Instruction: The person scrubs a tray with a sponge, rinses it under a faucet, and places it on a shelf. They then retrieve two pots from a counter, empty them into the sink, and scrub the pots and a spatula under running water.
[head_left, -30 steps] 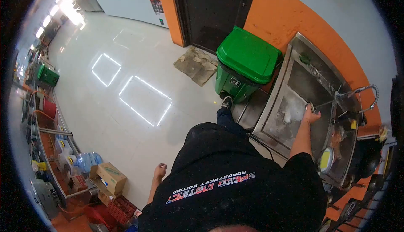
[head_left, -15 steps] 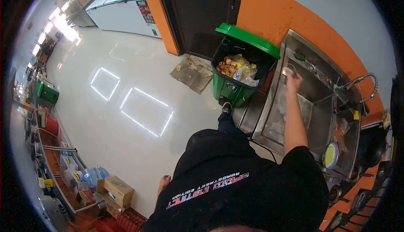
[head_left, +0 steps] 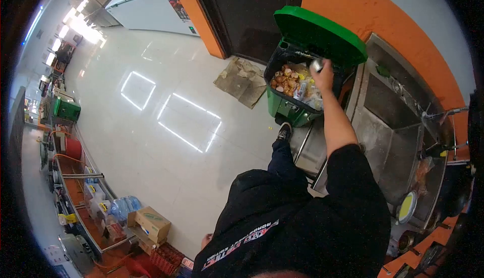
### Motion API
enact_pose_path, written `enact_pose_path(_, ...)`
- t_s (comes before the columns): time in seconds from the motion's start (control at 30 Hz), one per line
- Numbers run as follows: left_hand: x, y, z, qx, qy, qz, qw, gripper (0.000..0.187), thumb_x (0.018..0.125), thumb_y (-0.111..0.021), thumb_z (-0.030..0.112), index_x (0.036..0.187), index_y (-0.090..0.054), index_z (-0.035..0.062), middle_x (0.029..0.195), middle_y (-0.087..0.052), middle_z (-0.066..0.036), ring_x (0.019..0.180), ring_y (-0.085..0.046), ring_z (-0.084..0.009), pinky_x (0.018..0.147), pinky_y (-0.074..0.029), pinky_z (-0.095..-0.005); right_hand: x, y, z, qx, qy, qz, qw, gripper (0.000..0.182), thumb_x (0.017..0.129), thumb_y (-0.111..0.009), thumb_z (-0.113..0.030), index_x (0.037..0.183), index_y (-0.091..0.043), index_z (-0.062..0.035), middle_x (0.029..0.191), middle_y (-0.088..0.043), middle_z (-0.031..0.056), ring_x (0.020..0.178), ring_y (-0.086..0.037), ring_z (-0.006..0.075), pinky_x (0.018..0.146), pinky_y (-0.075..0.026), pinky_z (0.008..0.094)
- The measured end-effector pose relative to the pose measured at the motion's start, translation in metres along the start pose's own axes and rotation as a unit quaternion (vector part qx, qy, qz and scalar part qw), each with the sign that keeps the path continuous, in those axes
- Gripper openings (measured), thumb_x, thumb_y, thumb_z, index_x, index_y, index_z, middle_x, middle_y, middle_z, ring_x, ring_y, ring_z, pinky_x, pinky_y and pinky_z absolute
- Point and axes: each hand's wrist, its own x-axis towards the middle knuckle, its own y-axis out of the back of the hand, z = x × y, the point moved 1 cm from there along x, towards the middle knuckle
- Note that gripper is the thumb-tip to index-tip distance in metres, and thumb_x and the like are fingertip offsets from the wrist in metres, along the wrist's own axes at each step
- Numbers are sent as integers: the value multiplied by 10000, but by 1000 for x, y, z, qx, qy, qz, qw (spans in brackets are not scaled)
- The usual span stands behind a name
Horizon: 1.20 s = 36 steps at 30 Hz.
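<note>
My right hand [head_left: 324,75] is closed around a small shiny metal cup-shaped thing [head_left: 316,65], tilted over the mouth of the green waste bin [head_left: 292,110]. Inside the bin lie cracked eggshells [head_left: 286,82] and crumpled clear plastic [head_left: 313,100]. The green lid [head_left: 322,31] stands raised behind my hand. At the bin's front base rests my shoe [head_left: 285,131]. My left hand [head_left: 206,240] hangs low beside my black shirt, mostly hidden by it and holding nothing that shows.
Right of the bin is a steel sink [head_left: 385,106], with a round dish with a yellow sponge-like pad [head_left: 406,207] near its corner. Flattened cardboard [head_left: 241,82] lies on the floor by the dark door [head_left: 242,16]. At lower left stand a cardboard box [head_left: 151,225] and a water bottle [head_left: 123,207].
My right hand has moved left from over the sink to over the bin, carrying the metal thing. The lid is raised higher, and the view has shifted toward the right.
</note>
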Motion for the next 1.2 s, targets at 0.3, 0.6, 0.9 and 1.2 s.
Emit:
enact_pose_path(0.3, -25, 18, 33, 19, 6, 0, 1000, 334, 934, -565, 322, 1051, -630, 15, 897, -680, -116, 785, -653, -182, 699, -509, -326, 8, 10, 40, -219, -126, -220, 942, 630, 749, -746, -377, 1294, -495, -186, 1249, -568, 195, 1153, -545, 388, 951, -412, 561)
enact_pose_path(0.6, 41, 55, 129, 85, -75, -45, 993, 330, 937, -562, 319, 1058, -628, 18, 909, -678, -114, 803, -648, -179, 706, -504, -325, -1, 126, 15, 35, -43, 14, 998, 556, 736, -793, -360, 1107, -529, -42, 1047, -593, 175, 999, -585, 320, 848, -466, 431)
enact_pose_path(0.9, 71, 86, 217, 170, -130, -58, 975, 326, 941, -560, 316, 1065, -626, 22, 920, -677, -112, 821, -643, -176, 713, -499, -324, -144, 277, 281, -192, -410, 186, 872, 523, 663, -831, -454, 886, -634, -24, 962, -661, 153, 871, -639, 290, 764, -497, 402)
enact_pose_path(1.2, 58, 109, 287, 175, -254, -6, 951, 322, 945, -558, 313, 1072, -624, 25, 932, -675, -110, 838, -638, -173, 720, -494, -323, -215, 292, 359, -223, -522, 111, 816, 680, 714, -787, -362, 1255, -524, -45, 1122, -644, 199, 1000, -636, 336, 865, -518, 421)
